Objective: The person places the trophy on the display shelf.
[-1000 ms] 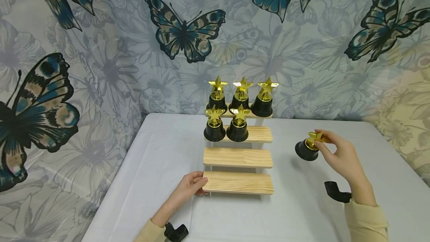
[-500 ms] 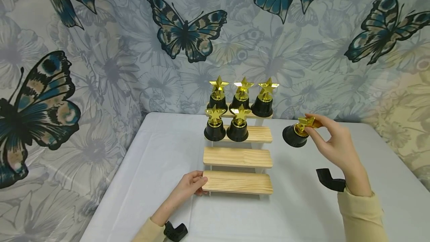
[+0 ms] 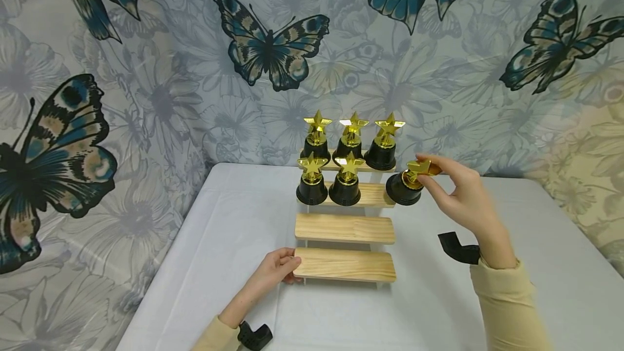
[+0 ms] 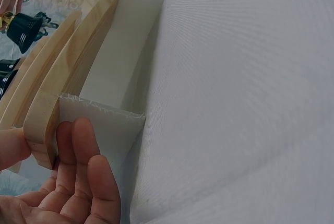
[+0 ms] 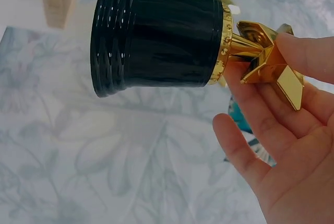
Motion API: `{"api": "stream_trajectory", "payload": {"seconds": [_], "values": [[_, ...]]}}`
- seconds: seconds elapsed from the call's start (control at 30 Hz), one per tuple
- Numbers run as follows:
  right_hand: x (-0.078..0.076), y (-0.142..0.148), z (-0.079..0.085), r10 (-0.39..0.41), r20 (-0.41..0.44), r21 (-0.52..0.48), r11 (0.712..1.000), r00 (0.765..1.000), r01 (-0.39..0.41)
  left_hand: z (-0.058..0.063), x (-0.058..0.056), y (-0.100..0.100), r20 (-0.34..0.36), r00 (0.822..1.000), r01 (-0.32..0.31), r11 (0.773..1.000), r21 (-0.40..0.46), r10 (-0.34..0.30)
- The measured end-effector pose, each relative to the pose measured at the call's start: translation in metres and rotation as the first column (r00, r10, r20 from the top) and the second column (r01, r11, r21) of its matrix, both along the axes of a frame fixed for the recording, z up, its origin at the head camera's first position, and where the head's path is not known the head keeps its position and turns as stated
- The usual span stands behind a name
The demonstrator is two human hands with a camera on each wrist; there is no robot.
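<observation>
My right hand (image 3: 460,194) pinches a star trophy (image 3: 404,187) by its gold star. Its black base tilts beside the right end of the second shelf from the top; contact with the shelf is hard to tell. In the right wrist view the trophy (image 5: 162,36) lies sideways between thumb and fingers. My left hand (image 3: 273,272) grips the left end of the lowest plank of a wooden tiered stand (image 3: 346,264), thumb on top, fingers underneath. Three trophies (image 3: 352,137) stand on the top shelf. Two more trophies (image 3: 345,180) occupy the left and middle of the second shelf.
The two lower planks, including the third shelf (image 3: 345,228), hold no trophies. A white cloth covers the table (image 3: 219,221). Behind it hangs a butterfly-patterned cloth (image 3: 273,123), close to the top shelf. Each wrist wears a black mount (image 3: 458,248).
My right hand has carried the trophy left and upward, from over the right of the table to the second shelf's right end. The left hand has kept its grip on the stand.
</observation>
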State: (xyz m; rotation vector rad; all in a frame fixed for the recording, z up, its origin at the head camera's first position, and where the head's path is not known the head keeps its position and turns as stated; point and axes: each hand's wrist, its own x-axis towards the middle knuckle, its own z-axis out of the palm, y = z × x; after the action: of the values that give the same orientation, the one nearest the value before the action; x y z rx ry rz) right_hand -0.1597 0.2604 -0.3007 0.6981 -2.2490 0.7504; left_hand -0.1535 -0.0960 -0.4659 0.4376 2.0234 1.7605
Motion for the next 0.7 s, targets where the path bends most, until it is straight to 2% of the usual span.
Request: {"api": "stream_trajectory", "payload": {"seconds": [0.1, 0.17, 0.23, 0.43, 0.53, 0.63, 0.7], "values": [[-0.005, -0.005, -0.001, 0.031, 0.003, -0.001, 1.000, 1.000, -0.030, -0.011, -0.004, 0.000, 0.007, 1.000, -0.002, 1.000, -0.001, 0.002], [-0.007, -0.008, -0.002, 0.044, 0.006, 0.000, 0.999, 0.999, -0.044, -0.013, -0.005, 0.000, 0.012, 1.000, -0.004, 1.000, 0.002, 0.004], [-0.009, -0.011, -0.002, 0.053, 0.013, 0.002, 0.999, 0.998, -0.053, -0.008, -0.003, 0.000, 0.012, 1.000, -0.004, 1.000, 0.008, 0.004], [-0.015, -0.018, -0.005, 0.078, 0.030, 0.012, 0.997, 0.997, -0.078, 0.017, 0.007, 0.000, 0.001, 1.000, -0.002, 1.000, 0.004, 0.002], [-0.018, -0.020, -0.007, 0.097, 0.042, 0.012, 0.995, 0.994, -0.097, 0.020, 0.008, 0.000, -0.001, 1.000, -0.004, 1.000, -0.002, 0.003], [-0.021, -0.022, -0.008, 0.111, 0.058, 0.015, 0.994, 0.992, -0.112, 0.017, 0.007, 0.000, 0.003, 1.000, -0.004, 1.000, -0.003, 0.004], [-0.023, -0.023, -0.009, 0.119, 0.070, 0.017, 0.993, 0.990, -0.120, 0.006, 0.003, -0.001, 0.007, 1.000, -0.005, 1.000, 0.001, 0.005]]}}
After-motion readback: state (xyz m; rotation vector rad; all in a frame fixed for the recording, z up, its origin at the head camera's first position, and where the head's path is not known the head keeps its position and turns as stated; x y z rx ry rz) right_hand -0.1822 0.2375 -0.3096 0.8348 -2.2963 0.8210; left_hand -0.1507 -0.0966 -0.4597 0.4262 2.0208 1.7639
